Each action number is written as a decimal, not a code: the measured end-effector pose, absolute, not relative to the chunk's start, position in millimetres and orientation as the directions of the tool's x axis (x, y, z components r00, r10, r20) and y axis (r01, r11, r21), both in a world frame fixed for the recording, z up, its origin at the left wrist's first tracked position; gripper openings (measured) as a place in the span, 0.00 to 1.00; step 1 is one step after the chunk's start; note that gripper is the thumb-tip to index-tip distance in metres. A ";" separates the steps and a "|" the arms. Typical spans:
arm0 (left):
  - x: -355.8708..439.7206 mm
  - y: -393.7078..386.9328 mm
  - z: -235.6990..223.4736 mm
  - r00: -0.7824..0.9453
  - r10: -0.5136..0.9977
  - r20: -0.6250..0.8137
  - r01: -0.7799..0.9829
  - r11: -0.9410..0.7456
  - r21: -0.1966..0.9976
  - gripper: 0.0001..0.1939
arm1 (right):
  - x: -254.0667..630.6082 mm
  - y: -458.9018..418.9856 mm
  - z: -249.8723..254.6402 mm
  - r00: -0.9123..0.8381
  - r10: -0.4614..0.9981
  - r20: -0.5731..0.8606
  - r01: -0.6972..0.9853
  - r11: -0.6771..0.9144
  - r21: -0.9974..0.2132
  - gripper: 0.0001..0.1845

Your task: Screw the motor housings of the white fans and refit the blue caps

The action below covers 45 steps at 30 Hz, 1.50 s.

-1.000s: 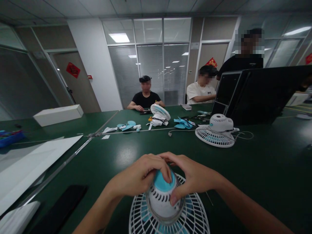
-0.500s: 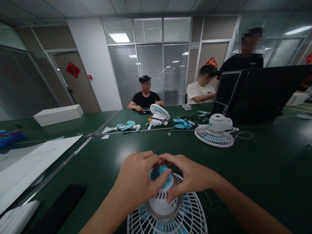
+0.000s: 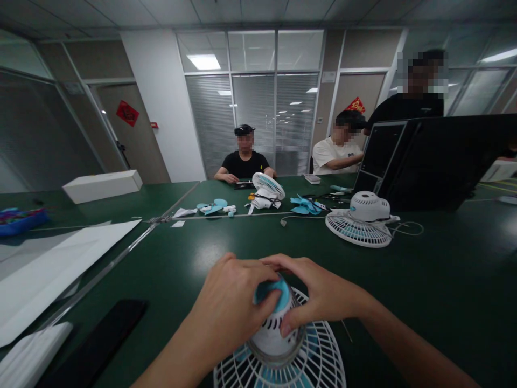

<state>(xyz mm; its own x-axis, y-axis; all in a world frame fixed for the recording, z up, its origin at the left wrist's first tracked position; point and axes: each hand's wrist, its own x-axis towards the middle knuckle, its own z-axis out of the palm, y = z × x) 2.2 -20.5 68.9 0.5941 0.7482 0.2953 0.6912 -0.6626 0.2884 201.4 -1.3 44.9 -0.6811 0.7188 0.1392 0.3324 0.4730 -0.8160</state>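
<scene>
A white fan head lies face down close to me, its round grille (image 3: 328,353) flat on the table and its motor housing (image 3: 271,340) pointing up. A light blue piece (image 3: 283,293) sits at the top of the housing. My left hand (image 3: 232,302) is closed over this blue piece, thumb on the near side, its other fingertips partly hidden. Curled round the right side of the white housing is my right hand (image 3: 325,291), with the thumb against the vents and the fingers behind. Light blue blades show through the grille.
Beyond are another fan head (image 3: 357,229), a tilted small fan (image 3: 269,188), blue fan blades (image 3: 305,205) and a large black monitor (image 3: 448,161). To the left lie white sheets (image 3: 72,253) and a black object (image 3: 100,337). Several people are across the table (image 3: 181,285).
My left hand has turned slightly over the blue piece, its thumb now more bent. The right hand keeps its hold. The whole view has shifted a little.
</scene>
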 end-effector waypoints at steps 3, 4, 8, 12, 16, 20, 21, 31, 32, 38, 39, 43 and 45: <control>2.4 -16.8 67.3 0.642 0.713 0.282 0.647 -0.701 0.300 0.09 | 201.2 -0.9 44.8 -0.666 0.733 0.142 0.344 0.471 -0.813 0.45; 2.1 -15.1 66.6 0.658 0.696 0.285 0.628 -0.717 0.302 0.09 | 201.2 -0.8 44.4 -0.663 0.733 0.153 0.342 0.478 -0.809 0.45; -1.7 -7.6 64.4 0.731 0.612 0.302 0.521 -0.786 0.331 0.09 | 202.2 -0.2 41.8 -0.665 0.727 0.172 0.336 0.497 -0.800 0.44; -5.8 -0.5 63.5 0.781 0.532 0.327 0.412 -0.832 0.371 0.10 | 203.9 0.0 40.7 -0.662 0.730 0.170 0.343 0.497 -0.797 0.45; -7.5 8.4 60.4 0.817 0.440 0.371 0.236 -0.844 0.482 0.11 | 206.1 -0.3 43.0 -0.661 0.736 0.143 0.358 0.477 -0.803 0.47; -8.4 15.2 57.6 0.830 0.398 0.391 0.133 -0.822 0.553 0.13 | 207.5 0.1 45.2 -0.663 0.738 0.123 0.370 0.466 -0.803 0.45; -8.4 15.0 57.6 0.831 0.402 0.384 0.144 -0.822 0.550 0.13 | 207.4 0.3 45.2 -0.666 0.735 0.128 0.368 0.473 -0.801 0.44; 7.6 -8.1 53.2 0.642 0.680 0.353 0.631 -0.731 0.259 0.12 | 200.4 -1.7 41.6 -0.667 0.728 0.156 0.375 0.509 -0.775 0.29; 9.5 -9.2 52.2 0.628 0.700 0.339 0.660 -0.710 0.243 0.12 | 200.3 -1.7 41.1 -0.669 0.726 0.160 0.370 0.511 -0.776 0.28; 17.7 -16.1 52.5 0.501 0.827 0.255 0.818 -0.548 0.173 0.15 | 199.5 -1.4 39.8 -0.680 0.713 0.171 0.321 0.499 -0.805 0.30; 18.4 -16.9 53.2 0.487 0.838 0.245 0.827 -0.533 0.178 0.15 | 199.0 -1.9 40.4 -0.677 0.715 0.171 0.322 0.498 -0.805 0.29; 17.9 -19.8 55.8 0.483 0.844 0.234 0.826 -0.527 0.198 0.12 | 195.3 -6.2 43.7 -0.657 0.733 0.179 0.348 0.505 -0.790 0.27; 16.7 -21.7 56.6 0.495 0.836 0.237 0.817 -0.540 0.201 0.11 | 192.7 -8.9 44.6 -0.632 0.752 0.189 0.396 0.523 -0.755 0.25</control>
<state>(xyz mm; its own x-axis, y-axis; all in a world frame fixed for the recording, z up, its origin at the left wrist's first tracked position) 16.7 -21.7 56.6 0.4948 0.8361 0.2370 0.8170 -0.5405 0.2011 192.7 -8.9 44.6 -0.6317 0.7518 0.1892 0.3963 0.5229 -0.7547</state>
